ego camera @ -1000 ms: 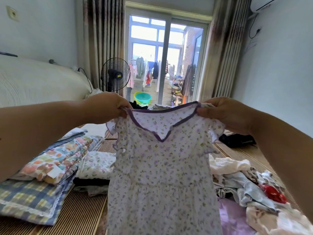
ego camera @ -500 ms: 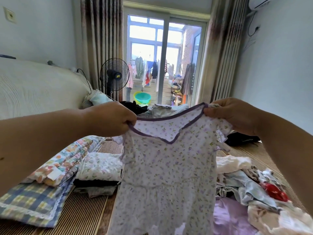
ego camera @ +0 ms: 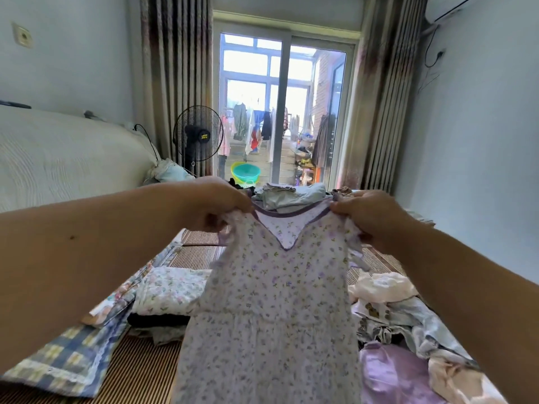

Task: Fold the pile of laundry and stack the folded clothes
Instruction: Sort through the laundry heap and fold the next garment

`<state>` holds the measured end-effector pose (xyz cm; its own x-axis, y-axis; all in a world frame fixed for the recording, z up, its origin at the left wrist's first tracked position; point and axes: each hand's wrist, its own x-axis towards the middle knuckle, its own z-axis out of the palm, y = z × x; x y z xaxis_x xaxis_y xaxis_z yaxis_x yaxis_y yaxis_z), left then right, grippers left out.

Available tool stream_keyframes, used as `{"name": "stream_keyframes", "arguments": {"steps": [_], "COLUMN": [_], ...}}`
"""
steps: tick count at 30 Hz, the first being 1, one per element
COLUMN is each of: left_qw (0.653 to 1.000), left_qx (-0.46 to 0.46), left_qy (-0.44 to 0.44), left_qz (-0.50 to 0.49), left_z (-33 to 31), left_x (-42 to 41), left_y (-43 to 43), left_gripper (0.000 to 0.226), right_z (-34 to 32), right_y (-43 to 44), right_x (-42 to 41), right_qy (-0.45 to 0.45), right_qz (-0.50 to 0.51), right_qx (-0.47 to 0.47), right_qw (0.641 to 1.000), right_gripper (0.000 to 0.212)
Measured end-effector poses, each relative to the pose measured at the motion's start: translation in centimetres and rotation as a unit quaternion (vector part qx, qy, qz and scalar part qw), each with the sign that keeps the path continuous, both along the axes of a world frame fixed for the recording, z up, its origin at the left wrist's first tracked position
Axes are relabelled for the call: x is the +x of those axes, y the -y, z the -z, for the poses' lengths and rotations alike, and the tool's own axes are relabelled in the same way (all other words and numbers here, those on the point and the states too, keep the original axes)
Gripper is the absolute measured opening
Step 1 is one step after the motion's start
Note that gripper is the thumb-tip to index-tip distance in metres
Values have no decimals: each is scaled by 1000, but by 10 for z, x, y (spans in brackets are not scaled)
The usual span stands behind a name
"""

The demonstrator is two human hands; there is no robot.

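Note:
A small white dress [ego camera: 274,310] with purple flowers and a purple-trimmed collar hangs upright in front of me. My left hand [ego camera: 215,205] pinches its left shoulder and my right hand [ego camera: 367,214] pinches its right shoulder. The skirt falls out of the bottom of the view. Unfolded laundry [ego camera: 408,330] lies in a heap at the lower right, with a lilac piece [ego camera: 393,374] on top. A stack of folded clothes [ego camera: 166,293] sits to the left of the dress.
Folded checked and floral bedding [ego camera: 75,354] lies at the lower left on a striped mat [ego camera: 140,371]. More clothes [ego camera: 291,193] are piled behind the dress. A padded headboard [ego camera: 64,158] runs along the left, with a standing fan [ego camera: 198,135] by the glass door.
Both hands have lowered the dress and brought it slightly right while still holding its shoulders. The view has tilted, showing more of the far clothes pile.

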<state>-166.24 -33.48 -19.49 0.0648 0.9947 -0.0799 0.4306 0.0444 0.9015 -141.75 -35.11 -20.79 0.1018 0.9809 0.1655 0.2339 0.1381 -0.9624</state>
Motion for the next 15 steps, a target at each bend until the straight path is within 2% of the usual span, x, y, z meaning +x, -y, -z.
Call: {"name": "stream_keyframes", "arguments": {"steps": [3, 6, 10, 12, 15], "left_qw": [998, 992, 991, 985, 980], "left_qx": [-53, -63, -24, -30, 31], "left_qy": [18, 48, 42, 31, -75], "left_qz": [37, 95, 125, 166, 179], "left_z": [-3, -13, -31, -37, -40], "left_x": [30, 54, 57, 50, 35], "left_y": [2, 13, 27, 35, 39], "left_gripper": [21, 27, 30, 29, 29], "right_z": [7, 6, -4, -6, -10], "right_y": [-1, 4, 15, 18, 19], "right_x": [-28, -48, -49, -42, -36], "right_qy": [-2, 9, -44, 25, 110], "right_qz": [8, -32, -172, -192, -154], "right_qx": [31, 50, 44, 74, 105], "right_qw": [999, 998, 983, 978, 976], "right_gripper": [12, 15, 47, 37, 23]}}
